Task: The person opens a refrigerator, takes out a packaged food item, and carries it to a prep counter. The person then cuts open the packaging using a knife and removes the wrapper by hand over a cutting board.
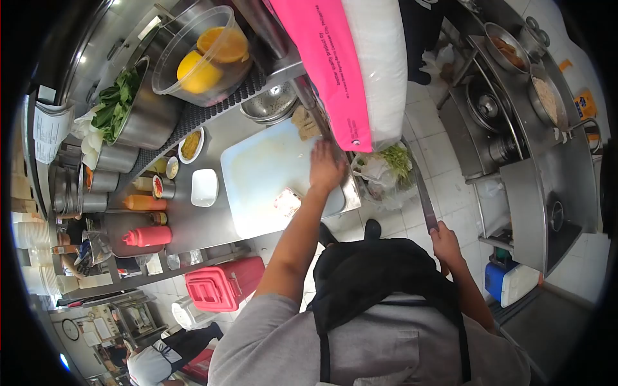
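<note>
My left hand lies at the right edge of a white cutting board, its fingers stretched forward and holding nothing. Just beyond the fingertips is a tan, crumpled piece, a cloth or food, I cannot tell which. Nearer to me on the board sits a small white and reddish item, too unclear to name. My right hand is closed round the handle of a long knife, out to the right of the counter with the blade pointing away from me.
A pink and white plastic pack hangs over the board's far side. Greens in a plastic bag sit right of the counter. A white bowl and pink squeeze bottle stand left. A person is at lower left.
</note>
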Demonstrator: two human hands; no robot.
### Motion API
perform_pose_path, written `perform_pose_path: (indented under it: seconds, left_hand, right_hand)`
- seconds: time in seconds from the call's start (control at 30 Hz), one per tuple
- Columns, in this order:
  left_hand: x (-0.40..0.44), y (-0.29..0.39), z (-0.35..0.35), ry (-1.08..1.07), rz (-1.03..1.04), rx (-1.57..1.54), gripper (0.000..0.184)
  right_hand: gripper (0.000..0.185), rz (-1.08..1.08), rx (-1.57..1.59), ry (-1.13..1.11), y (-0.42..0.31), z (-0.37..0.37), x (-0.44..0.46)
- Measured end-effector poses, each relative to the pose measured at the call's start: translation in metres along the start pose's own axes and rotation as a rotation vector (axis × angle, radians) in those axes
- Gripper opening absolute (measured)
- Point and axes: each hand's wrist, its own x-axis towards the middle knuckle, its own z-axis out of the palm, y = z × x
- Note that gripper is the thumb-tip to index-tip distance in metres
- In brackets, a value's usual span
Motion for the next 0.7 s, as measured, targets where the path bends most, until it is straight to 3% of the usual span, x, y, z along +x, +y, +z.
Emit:
perform_pose_path:
  seconds: [0.1,0.23,0.27,0.37,0.5,0.57,0.6,0.7]
  left_hand:
    - [-0.018,0.022,-0.027,-0.042,-0.056,-0.346,0.064]
    - [0.01,0.002,-0.022,0.171,0.048,-0.118,0.067]
    - [0.017,-0.003,-0.025,0.071,0.036,-0.139,0.073]
    - [0.02,-0.019,-0.016,0.05,0.07,-0.107,0.075]
    - [0.0,-0.008,-0.01,0.054,0.035,-0.217,0.067]
    - [-0.02,0.014,-0.035,-0.045,0.008,-0.389,0.06]
    - [-0.028,0.029,-0.063,-0.041,0.008,-0.327,0.061]
    - [-0.02,-0.007,-0.036,0.266,-0.331,-0.077,0.071]
  right_hand:
    - [0.026,-0.03,-0.073,-0.015,-0.019,-0.007,-0.004]
    - [0.026,-0.088,-0.076,-0.016,-0.023,-0.003,0.001]
    - [0.026,-0.113,-0.094,-0.011,-0.025,-0.003,0.002]
    - [0.027,-0.159,-0.117,0.0,-0.029,-0.002,0.007]
    - [0.027,-0.145,-0.109,-0.006,-0.035,-0.003,0.005]
    - [0.027,-0.127,-0.116,-0.02,-0.03,-0.001,0.004]
    - [0.027,-0.114,-0.116,-0.026,-0.027,0.0,0.004]
    - [0.028,-0.132,-0.097,0.007,-0.017,0.005,0.001]
